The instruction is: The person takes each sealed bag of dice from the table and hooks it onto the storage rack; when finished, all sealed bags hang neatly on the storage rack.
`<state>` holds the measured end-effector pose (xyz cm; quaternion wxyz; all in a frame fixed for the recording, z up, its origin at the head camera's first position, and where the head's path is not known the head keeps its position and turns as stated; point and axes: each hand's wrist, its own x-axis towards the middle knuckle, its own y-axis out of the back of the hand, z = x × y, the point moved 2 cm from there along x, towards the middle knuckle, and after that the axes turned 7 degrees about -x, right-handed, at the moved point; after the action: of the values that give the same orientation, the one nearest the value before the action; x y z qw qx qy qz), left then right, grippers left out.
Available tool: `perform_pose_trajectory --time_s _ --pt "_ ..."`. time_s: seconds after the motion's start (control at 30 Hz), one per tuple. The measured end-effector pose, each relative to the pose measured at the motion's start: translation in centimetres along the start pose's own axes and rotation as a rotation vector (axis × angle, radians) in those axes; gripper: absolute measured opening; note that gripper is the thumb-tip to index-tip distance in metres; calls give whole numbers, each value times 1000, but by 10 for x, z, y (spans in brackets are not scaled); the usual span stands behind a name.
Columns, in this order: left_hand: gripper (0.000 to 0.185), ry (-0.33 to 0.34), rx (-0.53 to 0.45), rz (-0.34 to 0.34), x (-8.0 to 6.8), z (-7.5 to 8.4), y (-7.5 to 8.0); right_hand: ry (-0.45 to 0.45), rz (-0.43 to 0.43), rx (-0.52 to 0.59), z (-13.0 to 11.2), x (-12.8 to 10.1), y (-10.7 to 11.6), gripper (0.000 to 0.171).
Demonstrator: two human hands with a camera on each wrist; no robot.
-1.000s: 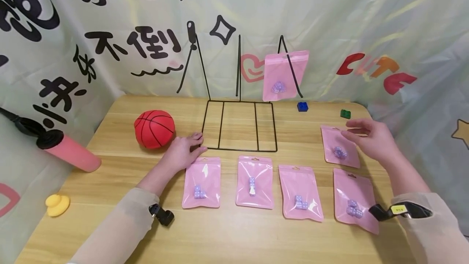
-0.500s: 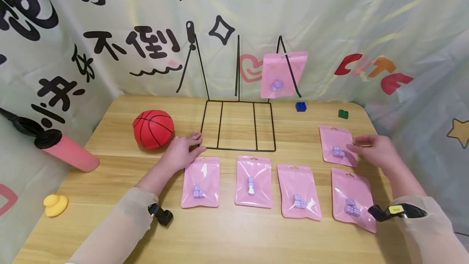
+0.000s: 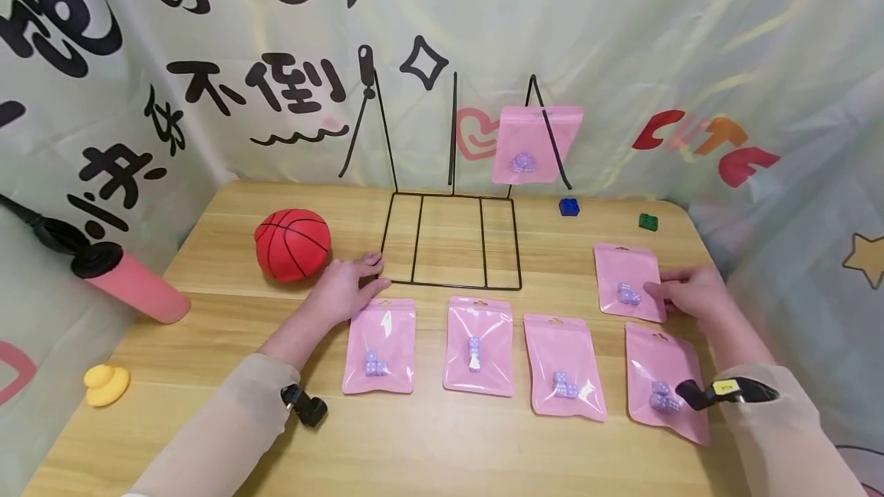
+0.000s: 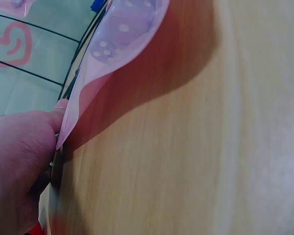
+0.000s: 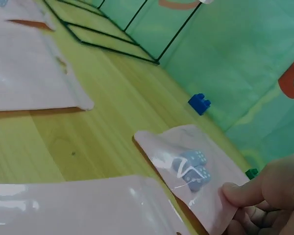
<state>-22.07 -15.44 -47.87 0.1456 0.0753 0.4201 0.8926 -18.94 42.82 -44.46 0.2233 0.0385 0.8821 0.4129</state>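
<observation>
Pink dice pouch (image 3: 613,271), likely light, limp, slippery
Right hand (image 3: 696,296): fingers pinching flat edge, likely best hold; left hand (image 3: 344,287): gripping wire rack (image 3: 442,284)

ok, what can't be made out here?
Left wrist: whether the left hand grips the rack; the back of the hand hides the contact.
Left wrist: the far end of the near bag; cut off by the top edge.
Right wrist: how far the right hand reaches under the gripped bag; that bag covers it.
Head: pips on the dice in the hanging bag; too small.
</observation>
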Motion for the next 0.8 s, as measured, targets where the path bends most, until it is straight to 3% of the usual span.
perform_pose_trajectory --time_s 0.27,0.57,0.8 --pt "52 1 0 6 -1 1 -1 50 -9 -11 -9 -12 11 60" --pt "52 -13 1 10 -2 2 -2 213 106 17 -32 -34 14 38" --pt "53 -9 3 9 0 1 -1 260 228 16 -58 -56 9 32"
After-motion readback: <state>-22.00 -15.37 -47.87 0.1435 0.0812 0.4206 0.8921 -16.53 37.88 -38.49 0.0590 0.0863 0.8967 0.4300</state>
